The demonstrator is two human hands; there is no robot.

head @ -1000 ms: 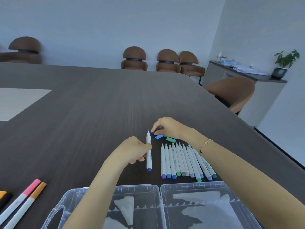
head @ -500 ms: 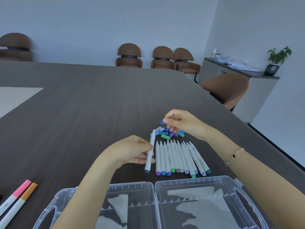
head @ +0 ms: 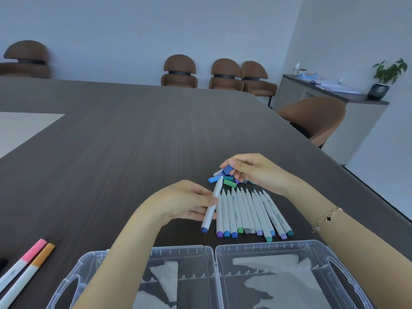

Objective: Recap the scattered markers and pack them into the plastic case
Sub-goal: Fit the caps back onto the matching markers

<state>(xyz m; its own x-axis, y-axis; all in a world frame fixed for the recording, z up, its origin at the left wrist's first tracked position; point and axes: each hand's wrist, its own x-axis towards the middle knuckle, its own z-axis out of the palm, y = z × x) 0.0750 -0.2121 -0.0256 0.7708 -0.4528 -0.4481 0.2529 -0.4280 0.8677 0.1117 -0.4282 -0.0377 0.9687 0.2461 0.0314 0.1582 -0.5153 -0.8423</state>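
Note:
My left hand grips a white marker with a blue end, tip pointing up and away. My right hand pinches a blue cap just above that tip, not touching it. Beneath lies a small heap of loose caps in blue, green and purple. A row of several uncapped white markers lies side by side on the dark table. The clear plastic case stands open at the near edge, both halves without markers.
A pink-capped marker and an orange-capped marker lie at the near left, with a black object at the frame edge. Brown chairs stand along the table's right side and far wall. A light panel is set in the table at left.
My right hand picked a blue cap from the heap and raised it over the marker tip. My left hand tilted the marker up toward it.

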